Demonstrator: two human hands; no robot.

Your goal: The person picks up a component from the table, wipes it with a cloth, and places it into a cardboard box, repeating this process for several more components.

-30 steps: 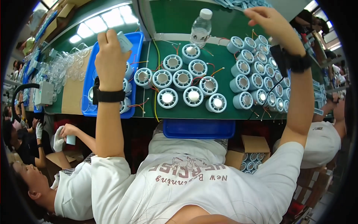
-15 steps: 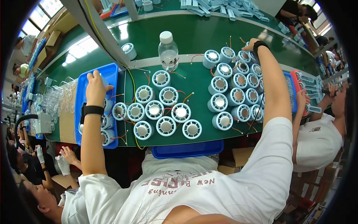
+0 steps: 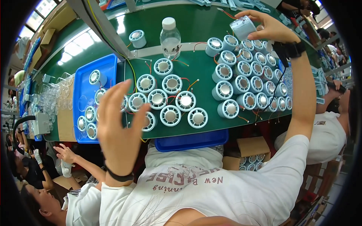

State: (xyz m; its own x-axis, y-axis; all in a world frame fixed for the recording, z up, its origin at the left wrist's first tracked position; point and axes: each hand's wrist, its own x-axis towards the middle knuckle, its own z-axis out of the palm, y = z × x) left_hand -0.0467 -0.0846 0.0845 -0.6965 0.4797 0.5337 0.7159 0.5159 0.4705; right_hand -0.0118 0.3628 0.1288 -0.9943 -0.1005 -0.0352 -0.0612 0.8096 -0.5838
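My right hand [image 3: 272, 31] is raised at the far right and grips a light-blue cylindrical motor housing [image 3: 242, 28] between thumb and fingers. The housing is tilted on its side, red wires trailing from its far end. Beneath it stands a dense group of similar housings [image 3: 241, 83], each with a slotted rim and a silvery disc. My left hand [image 3: 120, 130], slightly blurred, hovers with thumb and fingers apart and nothing in it. It partly covers the blue tray [image 3: 110, 64], which holds several more housings [image 3: 89, 113]. A looser group of housings [image 3: 170, 115] stands just right of that hand.
A capped clear bottle [image 3: 170, 39] and a lone housing [image 3: 137, 38] stand farther back. A metal post [image 3: 102, 30] rises by the tray. Another blue tray [image 3: 191, 142] lies at my lap, beside an opened carton [image 3: 253, 147] of housings. Co-workers sit on both sides.
My right hand has lifted a housing from the back of the right-hand group. My left hand has left the tray, moving right and toward me, its fingers now spread.
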